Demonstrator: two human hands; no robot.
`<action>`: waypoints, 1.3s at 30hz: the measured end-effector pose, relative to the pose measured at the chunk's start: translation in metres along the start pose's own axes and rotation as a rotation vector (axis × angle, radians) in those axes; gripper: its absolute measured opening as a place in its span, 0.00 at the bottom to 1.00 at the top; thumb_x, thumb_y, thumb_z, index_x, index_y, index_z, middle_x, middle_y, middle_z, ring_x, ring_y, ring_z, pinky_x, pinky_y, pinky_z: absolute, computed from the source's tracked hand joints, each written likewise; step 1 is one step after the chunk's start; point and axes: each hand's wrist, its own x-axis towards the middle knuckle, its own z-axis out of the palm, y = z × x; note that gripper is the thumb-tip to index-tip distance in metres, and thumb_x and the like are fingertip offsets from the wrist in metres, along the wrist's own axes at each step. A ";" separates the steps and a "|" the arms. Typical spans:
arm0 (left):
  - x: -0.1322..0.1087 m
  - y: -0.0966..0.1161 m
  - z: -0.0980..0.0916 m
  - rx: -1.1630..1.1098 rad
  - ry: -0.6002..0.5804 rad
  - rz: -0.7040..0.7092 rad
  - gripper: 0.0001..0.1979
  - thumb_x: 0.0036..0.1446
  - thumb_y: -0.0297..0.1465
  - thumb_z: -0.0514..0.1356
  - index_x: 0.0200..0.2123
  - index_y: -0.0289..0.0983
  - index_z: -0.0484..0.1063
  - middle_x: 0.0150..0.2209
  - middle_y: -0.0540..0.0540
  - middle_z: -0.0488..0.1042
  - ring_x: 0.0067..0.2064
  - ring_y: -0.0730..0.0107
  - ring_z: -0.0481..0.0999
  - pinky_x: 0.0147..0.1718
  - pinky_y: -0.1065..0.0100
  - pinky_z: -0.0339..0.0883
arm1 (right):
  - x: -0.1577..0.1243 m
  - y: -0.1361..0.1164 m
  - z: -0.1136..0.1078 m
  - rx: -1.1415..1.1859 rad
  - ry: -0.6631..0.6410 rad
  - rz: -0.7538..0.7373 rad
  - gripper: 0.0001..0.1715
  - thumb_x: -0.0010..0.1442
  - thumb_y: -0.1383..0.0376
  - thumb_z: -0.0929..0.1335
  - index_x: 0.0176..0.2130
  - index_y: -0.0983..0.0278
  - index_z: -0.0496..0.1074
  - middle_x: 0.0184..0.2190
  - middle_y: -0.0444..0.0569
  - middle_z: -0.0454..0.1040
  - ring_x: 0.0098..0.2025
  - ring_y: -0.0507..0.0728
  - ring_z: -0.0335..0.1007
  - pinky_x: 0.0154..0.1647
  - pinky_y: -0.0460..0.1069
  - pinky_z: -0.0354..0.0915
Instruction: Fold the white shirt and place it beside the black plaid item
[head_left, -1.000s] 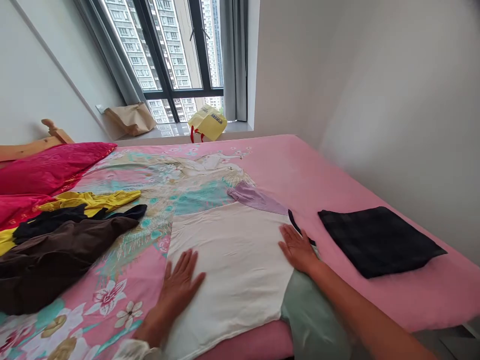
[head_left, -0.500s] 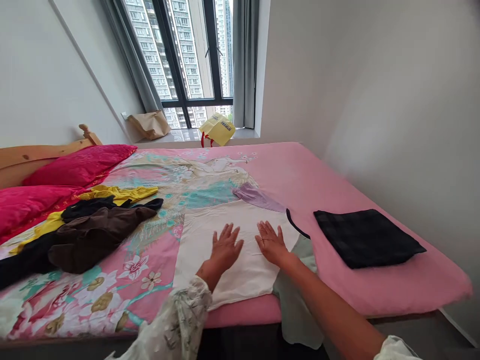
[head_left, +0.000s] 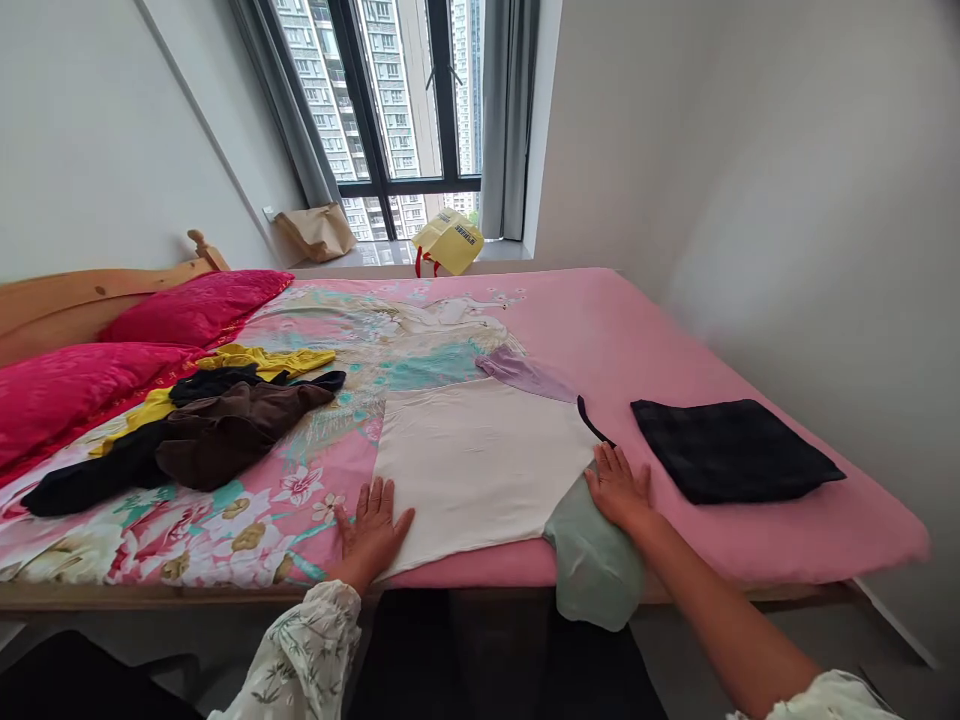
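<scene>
A white garment [head_left: 480, 460] lies spread flat on the bed near its front edge. A pale green sleeve [head_left: 596, 560] of it hangs over the bed edge, and a lilac sleeve [head_left: 525, 375] lies at its far side. My left hand [head_left: 371, 530] rests flat with fingers spread on the garment's near left corner. My right hand [head_left: 619, 488] lies flat, fingers out, at its right edge on the green sleeve. Neither hand holds anything.
A folded black garment [head_left: 731, 448] lies on the pink sheet [head_left: 637, 340] to the right. A heap of brown, black and yellow clothes [head_left: 202, 430] lies to the left, beside red pillows [head_left: 112, 350]. A yellow bag [head_left: 448, 240] and a brown paper bag [head_left: 319, 230] sit on the windowsill.
My hands slid apart from the garment's middle to its left and right edges, toward me. The camera pulled back, showing more of the bed's front edge.
</scene>
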 end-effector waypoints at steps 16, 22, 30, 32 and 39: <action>-0.069 -0.069 0.041 -0.185 0.143 -0.022 0.31 0.60 0.42 0.41 0.63 0.37 0.51 0.66 0.41 0.51 0.67 0.58 0.44 0.61 0.41 0.30 | -0.098 0.103 0.031 0.194 0.297 0.075 0.35 0.62 0.53 0.51 0.61 0.68 0.57 0.63 0.55 0.54 0.65 0.62 0.43 0.63 0.65 0.39; -0.123 -0.033 0.060 -0.759 0.214 -0.068 0.25 0.53 0.49 0.50 0.44 0.37 0.70 0.47 0.39 0.73 0.51 0.56 0.71 0.53 0.56 0.63 | -0.154 0.078 0.048 1.007 0.307 0.206 0.26 0.55 0.46 0.60 0.38 0.65 0.69 0.35 0.54 0.73 0.39 0.60 0.68 0.46 0.54 0.64; -0.150 0.030 0.055 -0.950 0.154 0.075 0.19 0.52 0.45 0.54 0.40 0.40 0.71 0.42 0.43 0.74 0.46 0.58 0.74 0.48 0.57 0.68 | -0.170 0.038 0.047 1.774 -0.085 0.301 0.24 0.47 0.53 0.71 0.39 0.64 0.67 0.34 0.48 0.75 0.35 0.56 0.71 0.38 0.49 0.66; -0.141 0.014 0.046 -0.780 0.325 0.123 0.17 0.54 0.43 0.52 0.41 0.40 0.70 0.43 0.42 0.73 0.48 0.57 0.72 0.53 0.55 0.63 | -0.172 0.046 0.046 1.784 -0.148 0.271 0.21 0.47 0.55 0.71 0.37 0.65 0.69 0.32 0.47 0.75 0.34 0.56 0.71 0.38 0.49 0.66; -0.098 -0.031 0.037 -0.360 0.448 0.266 0.21 0.57 0.37 0.47 0.52 0.40 0.65 0.60 0.41 0.63 0.62 0.59 0.58 0.60 0.55 0.53 | -0.178 0.052 0.033 1.874 -0.178 0.203 0.17 0.49 0.56 0.71 0.36 0.63 0.69 0.33 0.45 0.76 0.34 0.55 0.72 0.35 0.48 0.67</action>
